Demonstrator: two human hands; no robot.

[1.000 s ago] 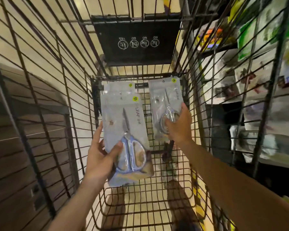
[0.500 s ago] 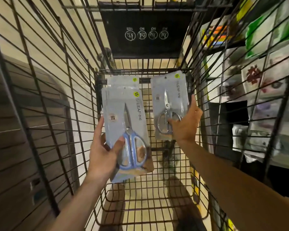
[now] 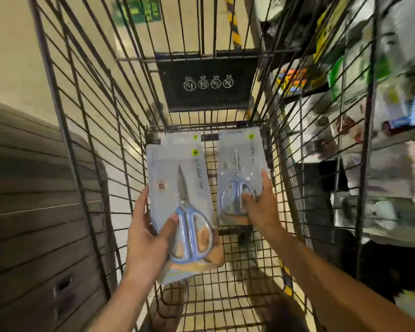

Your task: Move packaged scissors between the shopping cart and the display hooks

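Both my hands are inside a black wire shopping cart (image 3: 86, 149). My left hand (image 3: 149, 236) grips the lower part of a grey-blue scissors package (image 3: 175, 188) with blue-handled scissors under clear plastic. The top edge of another package (image 3: 177, 140) shows behind it; I cannot tell whether my left hand also holds it. My right hand (image 3: 261, 207) holds a second, similar scissors package (image 3: 240, 164) by its lower right corner, thumb across the handles. Both packages stand upright, side by side, near the cart's far end. No display hooks can be made out.
A black plastic panel (image 3: 206, 82) with white warning icons hangs on the cart's far wall. Store shelves with blurred packaged goods (image 3: 369, 116) stand close on the right. A dark wooden slatted unit (image 3: 34, 212) runs along the left. Beige floor shows through the mesh.
The view has tilted upward, so the cart and packages sit lower in frame. My right hand has brought its package down and closer to the left one. The left hand keeps the same grip.
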